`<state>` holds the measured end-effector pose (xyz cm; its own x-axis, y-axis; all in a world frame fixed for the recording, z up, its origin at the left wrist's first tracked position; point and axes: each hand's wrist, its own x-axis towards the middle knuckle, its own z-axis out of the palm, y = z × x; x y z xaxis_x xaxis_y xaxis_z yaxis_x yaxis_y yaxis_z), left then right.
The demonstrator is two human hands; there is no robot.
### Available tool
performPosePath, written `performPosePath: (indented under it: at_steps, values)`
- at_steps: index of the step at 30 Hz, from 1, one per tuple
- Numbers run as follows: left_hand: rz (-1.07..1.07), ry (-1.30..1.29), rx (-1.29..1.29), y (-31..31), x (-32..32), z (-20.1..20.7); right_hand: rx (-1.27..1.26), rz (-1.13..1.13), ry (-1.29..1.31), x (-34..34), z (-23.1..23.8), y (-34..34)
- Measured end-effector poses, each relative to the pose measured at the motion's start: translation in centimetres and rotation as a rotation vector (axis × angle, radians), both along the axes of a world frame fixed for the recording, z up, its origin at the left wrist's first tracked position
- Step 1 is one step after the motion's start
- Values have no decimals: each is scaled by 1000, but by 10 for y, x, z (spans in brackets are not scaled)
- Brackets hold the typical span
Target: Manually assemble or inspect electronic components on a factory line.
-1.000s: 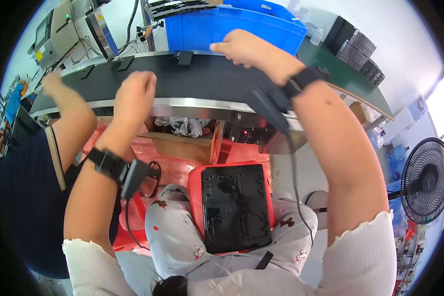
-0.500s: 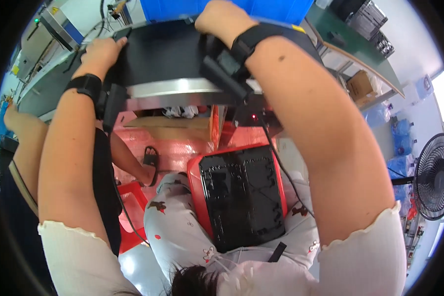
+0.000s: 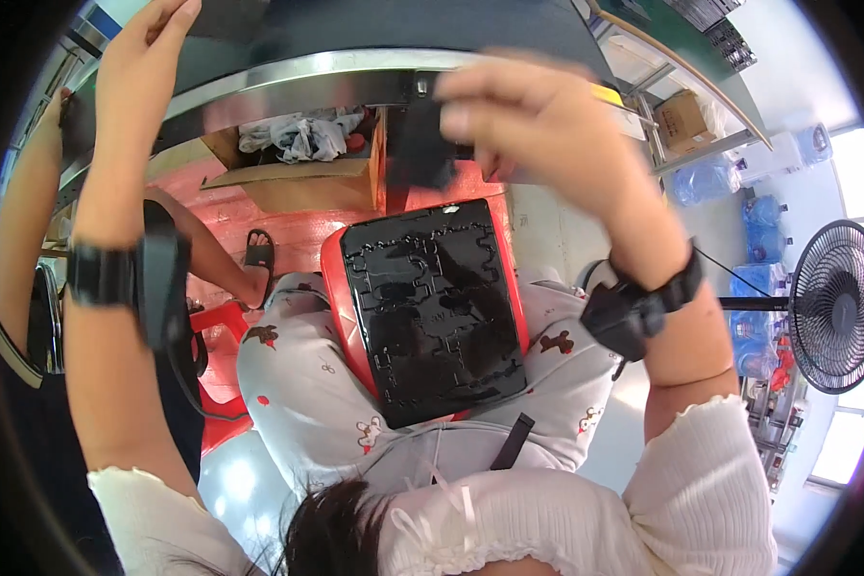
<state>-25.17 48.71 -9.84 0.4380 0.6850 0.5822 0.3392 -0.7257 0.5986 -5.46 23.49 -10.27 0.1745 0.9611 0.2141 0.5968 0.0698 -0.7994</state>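
Note:
My left hand (image 3: pixel 144 67) reaches up over the left part of the dark-topped table (image 3: pixel 374 29), its fingers bent together and partly cut off by the picture's upper rim. Beside its fingertips lies a dark flat piece (image 3: pixel 228 17); whether the fingers hold it is hidden. In front of the table's metal edge hovers my right hand (image 3: pixel 557 130), smeared by motion, thumb and forefinger apart and no object visible between them. A blurred black thing (image 3: pixel 422 144) hangs below the edge near it. On the red stool between my knees rests a glossy black moulded tray (image 3: pixel 437 307).
Under the table stands an open cardboard box (image 3: pixel 307 182) with crumpled grey material. To my left sits another person, whose arm (image 3: pixel 29 202) shows. A black fan (image 3: pixel 835 307) and blue water bottles (image 3: pixel 763 230) are at the right. Thin cables trail from my wrist straps.
My right hand has left the tabletop and come back toward me. The view has tilted down, so the table sits higher and the blue bin is out of sight.

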Motion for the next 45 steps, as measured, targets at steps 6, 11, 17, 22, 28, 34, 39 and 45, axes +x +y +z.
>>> performPosePath:
  at_steps: [6,11,17,22,28,34,39,45]
  values:
    - [-461,71,-209,-131,11,-35,-328,-20,28,21,-153,-59]
    - [-569,360,-260,-164,16,-135,-241,-38,-308,15,-181,-75]
    - [-371,497,-72,-188,3,-199,-198,-276,-320,-9,-174,-118]
    - [-116,581,65,-221,-3,-205,-300,-482,-207,-40,-205,-174]
    - [94,489,-495,-228,-15,-247,-493,-702,159,-78,-218,-196]
    - [-17,371,-714,-231,-23,-269,-470,-764,182,-79,-224,-201]
    - [-35,385,-699,-246,-32,-254,-765,-550,118,-77,-209,-207]
    - [-163,450,-613,-219,-23,-202,-1421,288,-298,-31,-76,-130]
